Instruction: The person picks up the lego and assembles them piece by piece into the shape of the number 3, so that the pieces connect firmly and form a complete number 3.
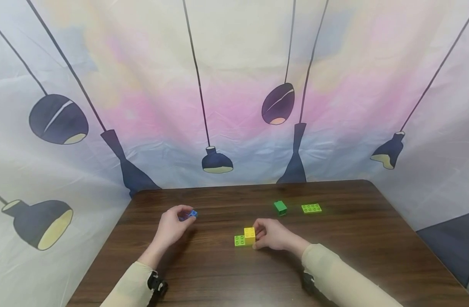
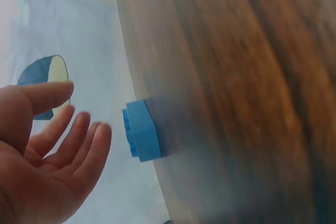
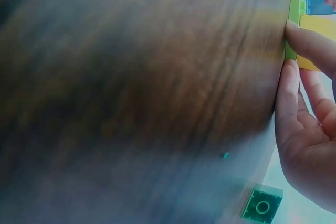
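Observation:
Toward the table's left side, my left hand curves over a blue toy brick. The left wrist view shows a gap between the relaxed fingers and the blue brick, which stands on the tabletop. Near the middle, a yellow brick sits on the right part of a flat lime-green brick, whose left studs stay bare. My right hand pinches the lime-green brick's right end between thumb and finger. In the right wrist view the thumb lies on the lime-green brick, below the yellow brick.
On the brown wooden table, a dark green brick lies on its side behind my right hand, its hollow underside facing the right wrist camera. Right of it lies another flat lime-green brick. A lamp-patterned cloth hangs behind the table.

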Tool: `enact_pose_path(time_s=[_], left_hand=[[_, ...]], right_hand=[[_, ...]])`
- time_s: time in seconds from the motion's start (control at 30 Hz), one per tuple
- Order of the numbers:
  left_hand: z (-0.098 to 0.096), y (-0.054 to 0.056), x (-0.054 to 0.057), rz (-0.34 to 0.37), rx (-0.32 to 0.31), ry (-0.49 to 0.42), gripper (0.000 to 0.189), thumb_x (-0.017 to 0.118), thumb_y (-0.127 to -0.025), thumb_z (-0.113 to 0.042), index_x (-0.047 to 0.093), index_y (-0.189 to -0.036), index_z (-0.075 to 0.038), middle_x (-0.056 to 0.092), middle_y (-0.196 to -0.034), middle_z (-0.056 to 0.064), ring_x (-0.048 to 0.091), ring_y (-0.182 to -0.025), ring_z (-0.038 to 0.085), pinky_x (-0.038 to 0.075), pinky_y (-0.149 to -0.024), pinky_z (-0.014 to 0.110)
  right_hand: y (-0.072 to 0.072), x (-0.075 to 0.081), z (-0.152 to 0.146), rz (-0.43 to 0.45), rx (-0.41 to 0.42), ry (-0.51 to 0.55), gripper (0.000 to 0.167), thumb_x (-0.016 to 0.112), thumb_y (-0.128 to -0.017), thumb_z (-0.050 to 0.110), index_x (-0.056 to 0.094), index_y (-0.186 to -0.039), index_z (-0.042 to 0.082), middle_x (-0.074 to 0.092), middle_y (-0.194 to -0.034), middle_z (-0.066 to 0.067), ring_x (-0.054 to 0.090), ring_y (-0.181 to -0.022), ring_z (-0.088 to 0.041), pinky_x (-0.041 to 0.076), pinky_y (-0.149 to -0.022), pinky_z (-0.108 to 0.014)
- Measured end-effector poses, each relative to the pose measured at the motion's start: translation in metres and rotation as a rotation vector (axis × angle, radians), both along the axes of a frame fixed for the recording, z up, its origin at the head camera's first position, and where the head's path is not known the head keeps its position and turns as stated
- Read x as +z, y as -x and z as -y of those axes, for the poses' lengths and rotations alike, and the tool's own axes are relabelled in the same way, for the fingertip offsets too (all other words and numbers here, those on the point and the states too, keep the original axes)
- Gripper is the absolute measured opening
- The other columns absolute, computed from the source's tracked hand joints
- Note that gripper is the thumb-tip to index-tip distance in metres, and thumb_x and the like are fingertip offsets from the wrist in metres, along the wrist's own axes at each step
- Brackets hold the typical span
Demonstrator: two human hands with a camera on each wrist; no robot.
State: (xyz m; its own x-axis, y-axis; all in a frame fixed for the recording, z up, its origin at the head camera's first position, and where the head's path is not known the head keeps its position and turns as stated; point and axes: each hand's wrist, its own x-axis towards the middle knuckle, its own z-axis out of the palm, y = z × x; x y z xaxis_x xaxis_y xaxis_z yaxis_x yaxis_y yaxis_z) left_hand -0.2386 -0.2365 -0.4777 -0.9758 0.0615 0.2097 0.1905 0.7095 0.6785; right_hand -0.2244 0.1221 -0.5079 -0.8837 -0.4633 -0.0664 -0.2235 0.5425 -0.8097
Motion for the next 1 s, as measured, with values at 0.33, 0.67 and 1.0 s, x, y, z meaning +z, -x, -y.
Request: enact_pose_path(time_s=[0.33, 0.67, 1.0], left_hand=[[0.019, 0.011, -0.007, 0.072, 0.025, 0.043, 0.042, 0.08, -0.097, -0.015, 0.068, -0.134, 0.002, 0.067, -0.131, 0.025, 0.066, -0.119, 0.04, 0.055, -0.096, 0.054], [0.021, 0.027, -0.007, 0.219, 0.019, -0.004, 0.049, 0.083, -0.095, -0.019, 0.067, -0.136, 0.002, 0.069, -0.13, 0.023, 0.064, -0.119, 0.039, 0.052, -0.097, 0.054], [0.023, 0.037, -0.01, 0.27, 0.019, -0.017, 0.045, 0.083, -0.093, -0.013, 0.069, -0.132, 0.004, 0.071, -0.123, 0.02, 0.065, -0.108, 0.033, 0.054, -0.089, 0.047]], right_hand=[[0.002, -0.001, 0.0, -0.003, 0.005, -0.006, 0.035, 0.093, -0.081, 0.006, 0.067, -0.103, 0.013, 0.068, -0.097, 0.001, 0.066, -0.09, -0.015, 0.057, -0.084, -0.041], [0.003, -0.002, -0.001, 0.005, 0.002, -0.002, 0.035, 0.093, -0.08, 0.006, 0.067, -0.102, 0.012, 0.068, -0.098, 0.001, 0.066, -0.091, -0.015, 0.057, -0.084, -0.041], [0.002, -0.001, 0.0, 0.009, -0.006, -0.001, 0.036, 0.094, -0.08, 0.007, 0.066, -0.102, 0.012, 0.068, -0.098, 0.001, 0.065, -0.09, -0.016, 0.057, -0.084, -0.041]])
